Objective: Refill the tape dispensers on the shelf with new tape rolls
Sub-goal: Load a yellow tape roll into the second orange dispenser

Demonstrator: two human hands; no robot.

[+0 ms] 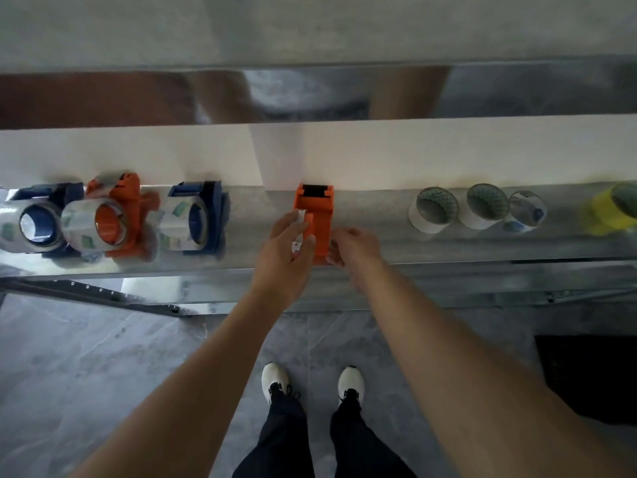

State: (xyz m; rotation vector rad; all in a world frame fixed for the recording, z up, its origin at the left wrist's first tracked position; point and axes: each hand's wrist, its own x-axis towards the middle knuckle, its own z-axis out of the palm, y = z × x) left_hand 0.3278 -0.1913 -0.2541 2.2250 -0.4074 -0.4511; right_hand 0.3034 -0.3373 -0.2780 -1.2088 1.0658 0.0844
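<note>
An orange tape dispenser (pixel 319 215) lies on the metal shelf (pixel 448 250) in the middle, with no roll showing on it. My left hand (pixel 287 246) grips its left side, fingers and thumb curled round a small white part there. From the right, my right hand (pixel 353 246) holds the dispenser's near end with bent fingers. Left of them stand three dispensers loaded with clear tape: a blue dispenser (pixel 38 222), an orange one (pixel 115 219) and another blue one (pixel 200 217). On the right lie loose rolls: two white rolls (pixel 432 212) (pixel 484 207), a clear roll (pixel 525 212) and a yellow roll (pixel 608 210).
A white wall (pixel 448 150) backs the shelf, and an upper shelf (pixel 310 94) overhangs it. Below the shelf edge are grey floor tiles (pixel 103 374), my white shoes (pixel 275 379) and a dark mat (pixel 593 374) at the right.
</note>
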